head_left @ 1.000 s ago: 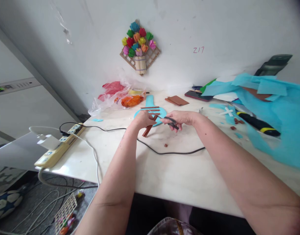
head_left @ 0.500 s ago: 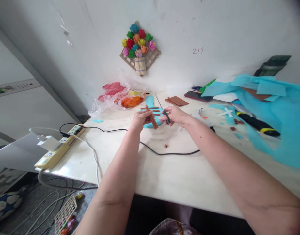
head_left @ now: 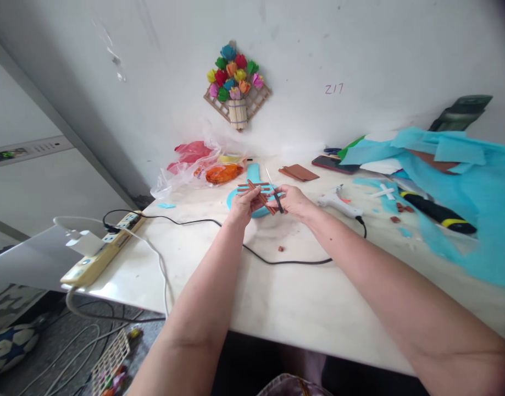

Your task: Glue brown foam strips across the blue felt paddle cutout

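Note:
My left hand [head_left: 245, 204] is closed on thin reddish-brown strips [head_left: 265, 203], pinched between thumb and fingers. My right hand [head_left: 292, 201] grips a pair of scissors [head_left: 278, 201] by dark handles, its blades pointing up and away. The strips' lower ends lie close to the fingers of the right hand. Beneath both hands lies a light-blue piece [head_left: 253, 174] with a rounded base and a straight upper part. Several brown strips [head_left: 259, 185] lie across it, partly covered by my left hand.
A white glue gun [head_left: 343, 208] lies right of my hands, its black cord [head_left: 285, 262] crossing the table. Folded brown sheets [head_left: 299, 172] lie behind. Blue sheets [head_left: 454, 181] and a black-yellow tool [head_left: 437, 212] are at right. Plastic bags [head_left: 194, 165] and a power strip [head_left: 101, 250] are at left.
My left hand has moved slightly right with the brown strips, which now tilt more and sit closer to the scissors. The view has shifted a little, and more of the glue gun shows.

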{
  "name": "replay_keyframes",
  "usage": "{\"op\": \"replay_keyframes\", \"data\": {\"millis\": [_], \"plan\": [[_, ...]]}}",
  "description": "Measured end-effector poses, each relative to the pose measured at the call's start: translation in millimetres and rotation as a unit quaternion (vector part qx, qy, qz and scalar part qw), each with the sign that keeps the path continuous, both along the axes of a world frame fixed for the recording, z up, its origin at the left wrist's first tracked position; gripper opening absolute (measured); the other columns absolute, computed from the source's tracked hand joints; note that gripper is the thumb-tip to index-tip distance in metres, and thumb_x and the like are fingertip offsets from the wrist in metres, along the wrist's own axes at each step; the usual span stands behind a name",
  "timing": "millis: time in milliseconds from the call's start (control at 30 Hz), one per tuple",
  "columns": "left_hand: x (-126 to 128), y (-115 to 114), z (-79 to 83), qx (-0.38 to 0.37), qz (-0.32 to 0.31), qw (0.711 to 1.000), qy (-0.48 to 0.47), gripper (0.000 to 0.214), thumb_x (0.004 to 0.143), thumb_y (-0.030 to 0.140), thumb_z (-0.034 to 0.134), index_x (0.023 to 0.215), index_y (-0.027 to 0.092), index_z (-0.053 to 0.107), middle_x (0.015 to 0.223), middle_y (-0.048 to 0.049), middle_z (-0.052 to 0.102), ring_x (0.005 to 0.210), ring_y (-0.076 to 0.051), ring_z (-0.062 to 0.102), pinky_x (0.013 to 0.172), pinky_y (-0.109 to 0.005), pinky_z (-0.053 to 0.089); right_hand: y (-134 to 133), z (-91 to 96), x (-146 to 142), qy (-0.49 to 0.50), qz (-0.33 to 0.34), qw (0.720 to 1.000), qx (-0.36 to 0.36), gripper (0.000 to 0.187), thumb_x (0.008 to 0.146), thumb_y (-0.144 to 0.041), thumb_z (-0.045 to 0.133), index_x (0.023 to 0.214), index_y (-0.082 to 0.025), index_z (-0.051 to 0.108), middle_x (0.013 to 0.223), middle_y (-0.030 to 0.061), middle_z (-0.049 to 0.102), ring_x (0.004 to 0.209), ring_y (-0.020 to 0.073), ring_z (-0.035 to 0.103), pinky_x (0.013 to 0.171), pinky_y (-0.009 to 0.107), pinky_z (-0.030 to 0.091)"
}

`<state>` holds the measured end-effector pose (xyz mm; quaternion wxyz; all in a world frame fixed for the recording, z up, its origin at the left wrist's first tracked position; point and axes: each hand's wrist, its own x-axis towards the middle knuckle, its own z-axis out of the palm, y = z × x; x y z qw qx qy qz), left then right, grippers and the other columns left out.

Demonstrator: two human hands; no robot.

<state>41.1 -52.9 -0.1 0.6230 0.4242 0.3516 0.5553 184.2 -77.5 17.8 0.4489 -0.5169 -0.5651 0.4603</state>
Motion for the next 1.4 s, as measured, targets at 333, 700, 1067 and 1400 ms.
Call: {"op": "replay_keyframes", "data": {"millis": [333, 700, 1067, 1400], "plan": [[0.2, -0.3, -0.9, 0.006, 0.011, 1.000, -0.005, 0.025, 0.062, 0.031, 0.069, 0.077, 0.012, 0.063, 0.074, -0.0055, 0.068, 0.068, -0.014, 0.063, 0.065, -0.025, 0.050, -5.6, 7.0, 2.5, 0.027, 0.024, 0.999, -0.005, 0.035, 0.052, -0.017, 0.074, 0.081, -0.014, 0.054, 0.054, -0.0052, 0.054, 0.047, 0.0065, 0.049, 0.046, 0.019, 0.038], [-2.7, 2.3, -2.6, 0.017, -0.003, 0.999, -0.027, 0.029, 0.060, 0.032, 0.072, 0.077, 0.010, 0.063, 0.075, -0.0070, 0.068, 0.065, -0.013, 0.063, 0.061, -0.022, 0.050, -11.4, 14.6, 2.6, 0.027, 0.037, 0.999, -0.014, 0.032, 0.055, -0.010, 0.072, 0.081, -0.014, 0.053, 0.051, -0.0054, 0.054, 0.045, 0.0077, 0.051, 0.047, 0.021, 0.041], [5.6, -9.7, 9.4, 0.103, 0.022, 0.992, 0.063, 0.035, 0.060, 0.042, 0.069, 0.074, 0.010, 0.064, 0.074, -0.0084, 0.068, 0.066, -0.016, 0.063, 0.065, -0.029, 0.051, 2.3, 4.7, 19.2, 0.008, 0.075, 0.997, 0.007, 0.035, 0.055, -0.019, 0.073, 0.085, -0.015, 0.054, 0.058, -0.0020, 0.059, 0.050, 0.0103, 0.056, 0.040, 0.018, 0.033], [16.5, -15.2, 16.7, 0.142, 0.023, 0.970, 0.197, 0.033, 0.056, 0.042, 0.071, 0.068, 0.011, 0.065, 0.061, -0.0040, 0.064, 0.061, -0.015, 0.062, 0.057, -0.024, 0.050, 3.4, 33.9, 46.2, -0.051, 0.084, 0.982, 0.162, 0.052, 0.054, -0.033, 0.073, 0.100, -0.013, 0.061, 0.067, 0.0002, 0.060, 0.061, 0.0122, 0.054, 0.049, 0.022, 0.042]]}}
